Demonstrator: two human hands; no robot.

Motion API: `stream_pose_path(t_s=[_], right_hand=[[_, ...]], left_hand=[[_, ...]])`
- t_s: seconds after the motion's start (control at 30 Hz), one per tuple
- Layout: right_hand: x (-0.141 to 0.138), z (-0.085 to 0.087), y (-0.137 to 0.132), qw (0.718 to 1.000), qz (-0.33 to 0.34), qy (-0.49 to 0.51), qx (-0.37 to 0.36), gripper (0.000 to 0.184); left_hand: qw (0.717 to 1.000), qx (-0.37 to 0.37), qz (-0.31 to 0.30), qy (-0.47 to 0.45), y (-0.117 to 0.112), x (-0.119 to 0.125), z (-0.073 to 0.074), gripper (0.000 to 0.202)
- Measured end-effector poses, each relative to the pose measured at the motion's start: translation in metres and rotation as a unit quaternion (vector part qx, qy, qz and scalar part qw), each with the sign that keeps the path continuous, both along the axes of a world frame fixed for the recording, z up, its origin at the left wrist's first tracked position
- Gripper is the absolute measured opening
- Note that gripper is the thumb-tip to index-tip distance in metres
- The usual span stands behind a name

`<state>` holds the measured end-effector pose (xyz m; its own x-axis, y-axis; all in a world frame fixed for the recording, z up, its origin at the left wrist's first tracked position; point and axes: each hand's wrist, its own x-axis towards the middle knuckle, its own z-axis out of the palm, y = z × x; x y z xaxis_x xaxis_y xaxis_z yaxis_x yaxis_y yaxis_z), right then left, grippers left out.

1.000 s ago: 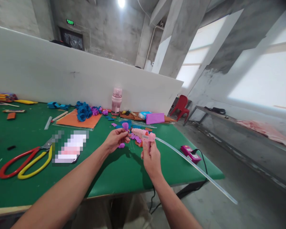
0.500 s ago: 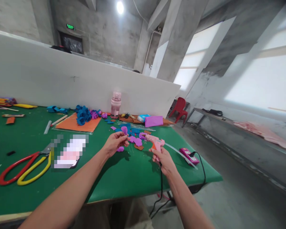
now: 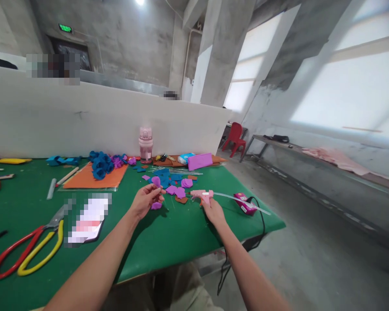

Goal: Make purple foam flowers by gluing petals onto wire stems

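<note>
My left hand (image 3: pixel 146 200) is closed in a pinch on a small purple petal-shaped piece (image 3: pixel 156 181), held just above the green table (image 3: pixel 168 242). My right hand (image 3: pixel 214 212) grips the handle of a pink hot glue gun (image 3: pixel 201 195), low over the table, its nozzle pointing left. A clear glue stick (image 3: pixel 243 201) sticks out of the gun's back end. Purple cut pieces (image 3: pixel 180 192) lie between the two hands, with blue pieces (image 3: pixel 164 172) behind them. Another purple piece (image 3: pixel 156 206) rests below my left hand.
Large scissors (image 3: pixel 40 242) with red and yellow handles and a blurred phone (image 3: pixel 89 220) lie left. Behind them, blue flowers (image 3: pixel 101 164) sit on an orange sheet (image 3: pixel 81 180). A pink bottle (image 3: pixel 145 144) stands before the white partition (image 3: pixel 110 121). A magenta power block (image 3: pixel 244 204) sits right.
The glue gun has come down and tilted flatter, with my right hand still around its handle. My left hand keeps its purple piece. The whole view has shifted to the right.
</note>
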<state>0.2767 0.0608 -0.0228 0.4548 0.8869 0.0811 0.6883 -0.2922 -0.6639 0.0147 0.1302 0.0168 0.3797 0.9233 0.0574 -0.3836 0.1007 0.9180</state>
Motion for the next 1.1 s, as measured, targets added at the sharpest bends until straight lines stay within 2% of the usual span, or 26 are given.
stream_pose_path(t_s=[0.27,0.4,0.47,0.53,0.6,0.67,0.7,0.77,0.83,0.87,0.93,1.0,1.1], right_hand=[[-0.015,-0.002,-0.012,0.994,-0.009,-0.107,0.009,0.030],[-0.012,-0.003,-0.020,0.985,-0.014,-0.170,0.010,0.028],[-0.014,0.003,-0.024,0.982,-0.022,-0.186,0.011,0.030],[-0.025,0.015,-0.024,0.981,-0.040,-0.184,0.048,0.030],[-0.050,0.030,-0.015,0.984,-0.021,-0.109,0.138,0.027],[-0.084,0.043,0.005,0.972,0.090,0.070,0.207,0.025],[-0.102,0.047,0.017,0.950,0.144,0.175,0.216,0.025],[-0.133,0.050,0.044,0.889,0.207,0.361,0.192,0.027],[-0.153,0.045,0.066,0.838,0.249,0.463,0.146,0.030],[-0.158,0.041,0.074,0.815,0.275,0.494,0.126,0.032],[-0.161,0.030,0.083,0.788,0.307,0.524,0.103,0.036],[-0.157,0.021,0.084,0.780,0.317,0.528,0.105,0.037],[-0.151,0.016,0.080,0.787,0.320,0.515,0.116,0.033]], left_hand=[[1.000,-0.010,0.005,0.018,-0.006,-0.002,0.004,0.024],[0.998,-0.020,0.005,0.060,-0.018,-0.010,0.020,0.024],[0.996,-0.023,0.013,0.081,-0.024,-0.015,0.030,0.025],[0.995,-0.029,0.033,0.091,-0.026,-0.017,0.037,0.026],[0.993,-0.033,0.056,0.095,-0.024,-0.013,0.040,0.027],[0.992,-0.031,0.075,0.099,-0.017,-0.005,0.037,0.029],[0.992,-0.025,0.080,0.097,-0.012,0.000,0.034,0.030],[0.992,-0.015,0.098,0.080,-0.003,0.008,0.024,0.031],[0.990,-0.017,0.125,0.068,0.005,0.011,0.013,0.032],[0.988,-0.017,0.138,0.066,0.008,0.011,0.007,0.032],[0.986,-0.022,0.151,0.069,0.010,0.009,-0.003,0.031],[0.985,-0.016,0.152,0.074,0.009,0.007,-0.011,0.030],[0.985,-0.010,0.153,0.082,0.005,0.008,-0.018,0.028]])
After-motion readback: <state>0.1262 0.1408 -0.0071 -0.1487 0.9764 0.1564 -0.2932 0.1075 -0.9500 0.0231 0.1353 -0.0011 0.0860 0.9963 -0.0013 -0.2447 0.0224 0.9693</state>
